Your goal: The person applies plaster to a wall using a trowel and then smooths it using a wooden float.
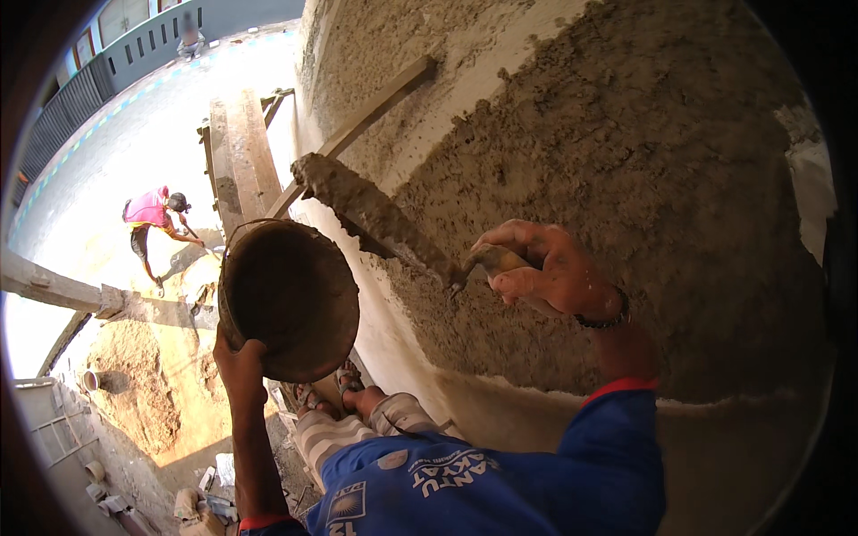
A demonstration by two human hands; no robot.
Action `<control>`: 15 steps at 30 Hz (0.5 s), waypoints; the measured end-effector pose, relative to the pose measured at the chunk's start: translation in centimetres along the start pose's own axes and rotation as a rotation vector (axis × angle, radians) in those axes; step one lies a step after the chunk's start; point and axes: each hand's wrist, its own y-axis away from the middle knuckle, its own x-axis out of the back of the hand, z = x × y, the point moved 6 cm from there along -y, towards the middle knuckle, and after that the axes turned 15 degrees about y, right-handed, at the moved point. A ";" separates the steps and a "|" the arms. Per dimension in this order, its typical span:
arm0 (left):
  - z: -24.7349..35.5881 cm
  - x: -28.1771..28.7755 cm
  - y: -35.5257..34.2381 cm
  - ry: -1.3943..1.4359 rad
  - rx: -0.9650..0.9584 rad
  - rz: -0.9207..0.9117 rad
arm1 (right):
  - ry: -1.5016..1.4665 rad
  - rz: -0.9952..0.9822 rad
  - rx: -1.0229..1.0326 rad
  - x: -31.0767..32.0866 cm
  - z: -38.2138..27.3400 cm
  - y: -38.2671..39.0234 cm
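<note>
My left hand (239,368) grips the lower left rim of a dark round bucket (338,299), its mouth tilted up toward me. The bucket's inside is in deep shadow, so I cannot tell how much it holds. In my right hand (545,268), the fingers are wrapped round the handle of a plastering trowel (497,261). Wet grey mortar (371,210) coats its long blade, which points left and away, over the gap between bucket and wall. Rough wet plaster covers much of the wall (608,170) at my right.
A wooden batten (380,107) slants against the wall. Scaffold planks (239,152) run off at the far left, and a wooden beam (54,288) crosses at left. Far below, a person (152,214) bends near a sand heap (134,380). My feet (331,393) are high above the ground.
</note>
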 end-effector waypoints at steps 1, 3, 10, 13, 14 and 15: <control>0.0 0.2 0.1 0.015 -0.034 0.012 | -0.301 -0.029 -0.155 -0.5 2.9 -0.3; -1.0 0.4 -0.7 -0.050 0.040 -0.010 | -0.348 0.110 -0.456 1.1 10.0 -0.2; -3.9 0.3 1.0 -0.095 0.083 -0.008 | 0.326 0.857 -0.549 15.5 11.5 8.0; -3.7 -1.9 2.3 -0.147 0.083 -0.032 | 0.108 0.568 -0.629 8.3 10.5 7.7; -4.0 -2.5 2.6 -0.132 0.087 -0.061 | -0.017 0.433 -0.670 4.5 10.8 7.7; -4.3 -3.2 2.8 -0.132 0.073 -0.093 | -0.172 0.236 -0.683 -0.1 11.8 7.6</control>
